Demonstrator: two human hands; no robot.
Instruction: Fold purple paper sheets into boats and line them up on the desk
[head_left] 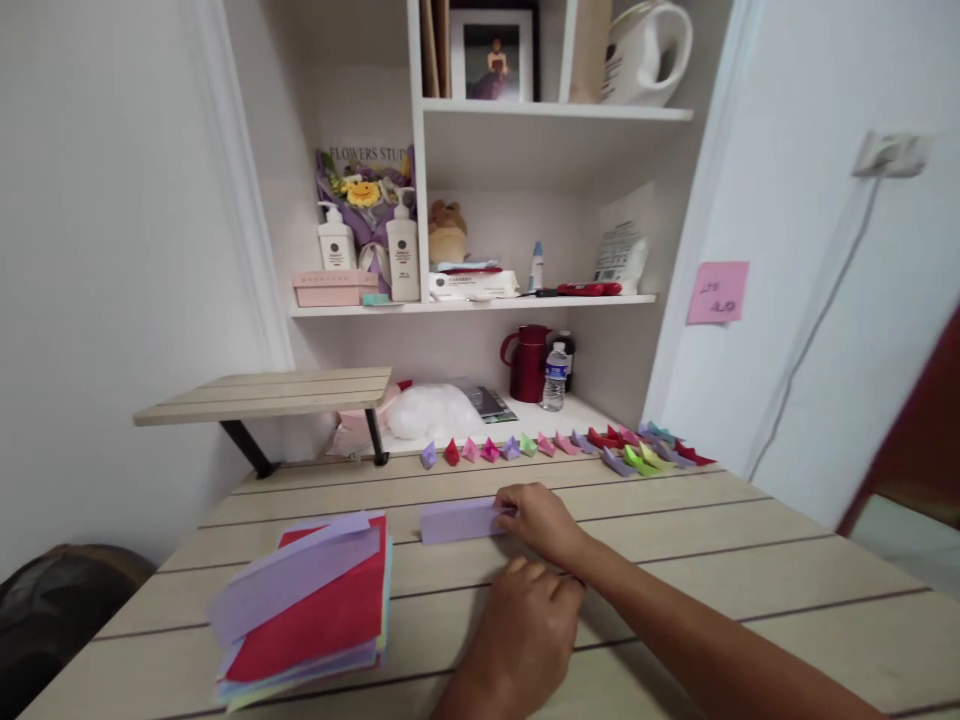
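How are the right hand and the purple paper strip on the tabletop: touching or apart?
Touching. The head view shows the right hand pinching one end of the purple paper strip, its fingers overlapping the paper.

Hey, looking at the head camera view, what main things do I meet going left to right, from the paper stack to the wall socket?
Paper stack → purple paper strip → right hand → pink sticky note → wall socket.

matt paper strip point(456, 522), smooth wood-look tabletop point(435, 590)
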